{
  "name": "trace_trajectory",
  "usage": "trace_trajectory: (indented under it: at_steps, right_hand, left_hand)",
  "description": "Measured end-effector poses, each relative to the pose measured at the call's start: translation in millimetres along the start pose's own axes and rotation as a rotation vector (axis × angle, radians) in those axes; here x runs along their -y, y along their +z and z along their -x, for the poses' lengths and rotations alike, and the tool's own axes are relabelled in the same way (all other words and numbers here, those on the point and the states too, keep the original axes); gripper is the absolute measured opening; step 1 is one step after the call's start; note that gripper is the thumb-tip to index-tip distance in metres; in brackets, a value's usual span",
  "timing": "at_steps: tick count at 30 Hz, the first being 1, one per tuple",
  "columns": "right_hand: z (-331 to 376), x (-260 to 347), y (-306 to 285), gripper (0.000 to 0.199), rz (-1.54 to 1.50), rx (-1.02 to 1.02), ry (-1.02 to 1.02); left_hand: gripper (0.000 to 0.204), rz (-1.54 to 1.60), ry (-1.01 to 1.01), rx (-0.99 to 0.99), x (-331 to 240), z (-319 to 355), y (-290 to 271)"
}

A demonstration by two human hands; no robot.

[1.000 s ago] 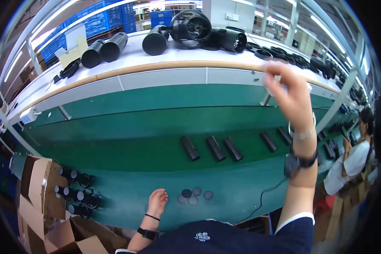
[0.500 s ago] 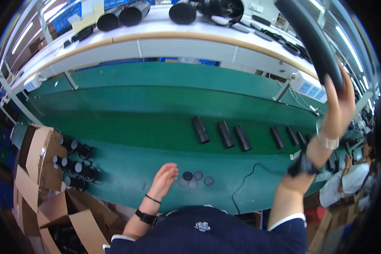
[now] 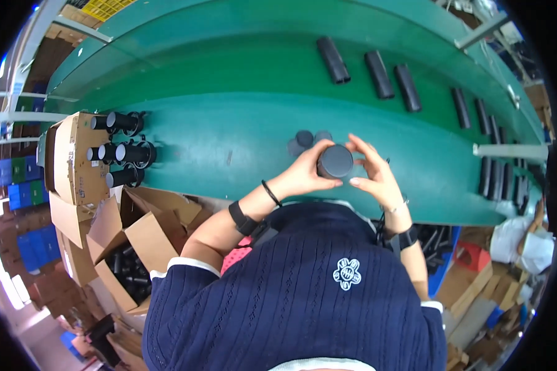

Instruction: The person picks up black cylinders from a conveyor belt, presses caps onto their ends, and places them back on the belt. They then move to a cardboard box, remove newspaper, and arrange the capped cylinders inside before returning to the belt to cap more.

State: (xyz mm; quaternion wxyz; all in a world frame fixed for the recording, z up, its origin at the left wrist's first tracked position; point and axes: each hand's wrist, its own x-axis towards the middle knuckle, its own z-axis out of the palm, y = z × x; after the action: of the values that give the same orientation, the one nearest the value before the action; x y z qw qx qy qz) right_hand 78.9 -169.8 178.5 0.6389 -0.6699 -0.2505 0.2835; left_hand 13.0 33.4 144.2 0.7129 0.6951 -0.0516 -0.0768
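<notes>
My left hand is wrapped round a black tube in front of my chest. The tube is seen end-on, so its dark round end faces up and its length is hidden. Beside it, my right hand is held with thumb and fingers apart, curved toward the tube's right side; whether a fingertip touches it I cannot tell. Just beyond my left hand lie several flat dark grey discs on the green worktable, partly covered by the hand and the tube.
Several black tubes lie on the green belt beyond the table, more at far right. On the left, black cylindrical parts stand by an open carton. A second carton holds black parts. A metal post juts in at right.
My right hand has come down from the upper right, where it held a long black tube. My left hand, open before, now grips a tube. The view has tilted downward.
</notes>
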Motion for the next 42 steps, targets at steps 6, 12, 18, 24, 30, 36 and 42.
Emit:
trace_trajectory:
  at_steps: [6,12,18,24,30,36,42]
  right_hand:
    - [2.6,-37.1,19.5,0.069,0.167,-0.015,-0.083]
    - [8.7,-60.6,36.2,0.068,0.396,-0.022,-0.149]
    - [7.7,-73.6,40.0,0.063,0.378,-0.043,-0.128]
    - [4.6,-72.2,33.7,0.063,0.307,0.026,-0.059]
    - [13.6,-73.8,28.1,0.077,0.102,-0.013,0.048]
    - [13.1,-70.6,35.0,0.067,0.243,-0.041,-0.016]
    - [20.7,-65.2,36.7,0.064,0.338,-0.081,0.013]
  left_hand:
    - [0.068,-0.178,0.119,0.031,48.2,-3.3,5.1]
    - [0.069,-0.212,-0.016,-0.001,65.1,19.1,9.5]
    - [0.067,-0.271,0.022,-0.021,78.6,21.8,8.1]
    - [0.067,-0.296,0.014,-0.019,79.2,19.6,9.8]
    - [0.076,-0.415,0.015,0.091,77.1,17.0,-0.9]
    - [0.071,-0.355,0.157,0.071,70.3,14.8,6.0]
    - [0.06,-0.321,-0.014,-0.002,56.6,22.1,19.1]
